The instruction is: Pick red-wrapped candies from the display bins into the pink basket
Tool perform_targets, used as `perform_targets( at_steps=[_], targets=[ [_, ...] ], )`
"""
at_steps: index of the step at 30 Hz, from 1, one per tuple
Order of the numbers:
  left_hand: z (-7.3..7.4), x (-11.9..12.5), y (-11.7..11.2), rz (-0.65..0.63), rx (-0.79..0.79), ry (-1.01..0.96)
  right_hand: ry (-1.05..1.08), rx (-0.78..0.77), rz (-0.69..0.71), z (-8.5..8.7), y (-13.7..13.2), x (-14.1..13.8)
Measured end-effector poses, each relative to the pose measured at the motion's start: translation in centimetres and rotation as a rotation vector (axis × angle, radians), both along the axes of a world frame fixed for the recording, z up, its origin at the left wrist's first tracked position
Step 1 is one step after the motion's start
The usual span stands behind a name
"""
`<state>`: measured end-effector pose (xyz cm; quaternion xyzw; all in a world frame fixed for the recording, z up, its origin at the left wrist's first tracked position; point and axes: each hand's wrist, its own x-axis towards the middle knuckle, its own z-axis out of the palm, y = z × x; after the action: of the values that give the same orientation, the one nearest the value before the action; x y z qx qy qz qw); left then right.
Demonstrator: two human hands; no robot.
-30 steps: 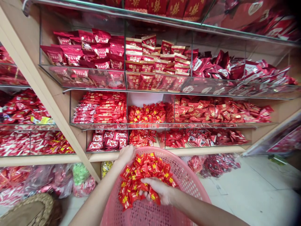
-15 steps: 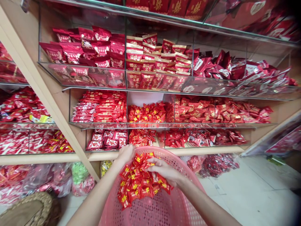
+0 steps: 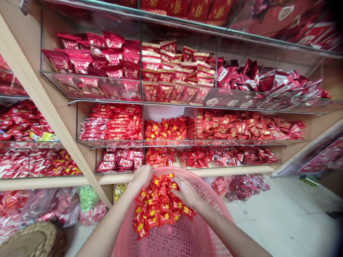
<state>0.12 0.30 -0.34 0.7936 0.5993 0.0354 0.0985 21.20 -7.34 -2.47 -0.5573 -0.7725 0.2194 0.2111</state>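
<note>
A pink plastic basket (image 3: pixel 214 200) with holes in its wall stands below the shelves, tilted towards me. Inside it lies a heap of small red candy packets (image 3: pixel 154 210) with yellow characters. My left hand (image 3: pixel 142 175) is closed around the basket's far left rim; its fingertips are hidden behind the edge. Over the right side of the heap, my right hand (image 3: pixel 187 191) has its fingers apart, with the fingertips touching the upper packets. No packet shows in its grasp.
Glass-fronted shelves (image 3: pixel 171 142) with red sweet packets in compartments rise just beyond the basket. Under the lowest board are filled plastic bags (image 3: pixel 246 187). A woven basket (image 3: pixel 48 232) sits at the lower left, and pale floor tiles (image 3: pixel 281 217) extend to the right.
My right hand has drawn back slightly and its fingers have spread over the packets. The left hand keeps its hold on the rim. The whole view has shifted a little.
</note>
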Motion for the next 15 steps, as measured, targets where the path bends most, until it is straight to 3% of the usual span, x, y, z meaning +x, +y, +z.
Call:
perform_targets(
  at_steps=[6, 15],
  targets=[
    [-0.1, 0.0, 0.0, -0.023, 0.025, -0.022, -0.179, -0.003, 0.042, 0.6, -0.3, -1.3],
    [-0.1, -0.1, 0.0, -0.019, 0.008, -0.030, -0.176, 0.062, 0.003, 0.4, -0.2, -1.7]
  ],
)
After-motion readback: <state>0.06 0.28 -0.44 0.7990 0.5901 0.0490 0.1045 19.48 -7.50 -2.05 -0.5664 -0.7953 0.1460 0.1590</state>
